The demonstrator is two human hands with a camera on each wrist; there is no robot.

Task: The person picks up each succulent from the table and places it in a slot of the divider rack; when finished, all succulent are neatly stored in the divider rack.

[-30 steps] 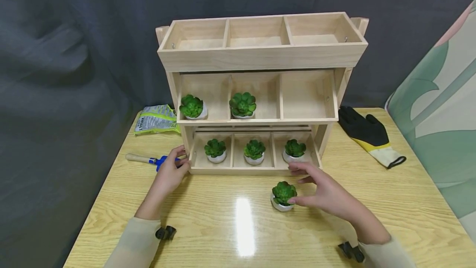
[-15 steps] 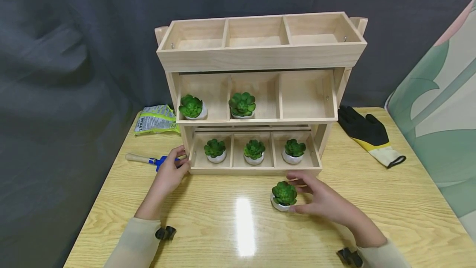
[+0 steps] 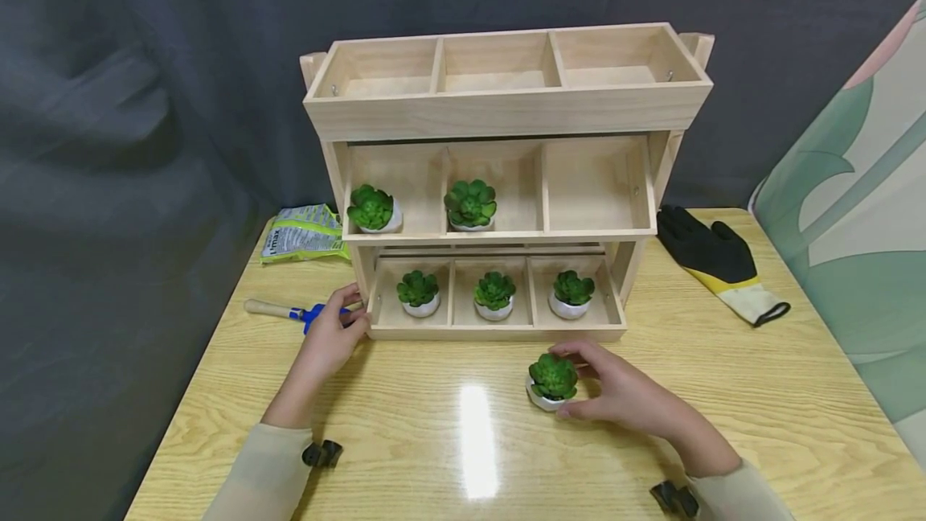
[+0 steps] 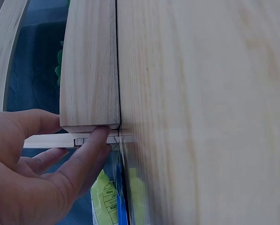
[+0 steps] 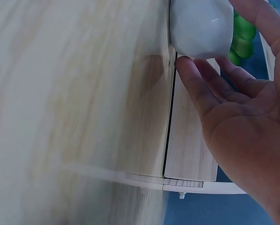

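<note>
A green potted succulent in a white pot stands on the table before the wooden plant stand. My right hand curls round its right side, thumb near, fingers behind. In the right wrist view, fingertips meet the white pot. My left hand holds the stand's lower left front corner. The left wrist view shows thumb and fingers at the end of the front board. Succulents fill the bottom row, one being the right-hand succulent. The middle row holds a left succulent and a centre succulent.
A blue trowel with a wooden handle lies left of the stand, partly behind my left hand. Behind it is a green and grey bag. A black and yellow glove lies at right. Dark cloth hangs behind.
My right hand has come down and left from the tray's front edge, and its fingers have closed in round the pot. The left hand and the succulents keep their places.
</note>
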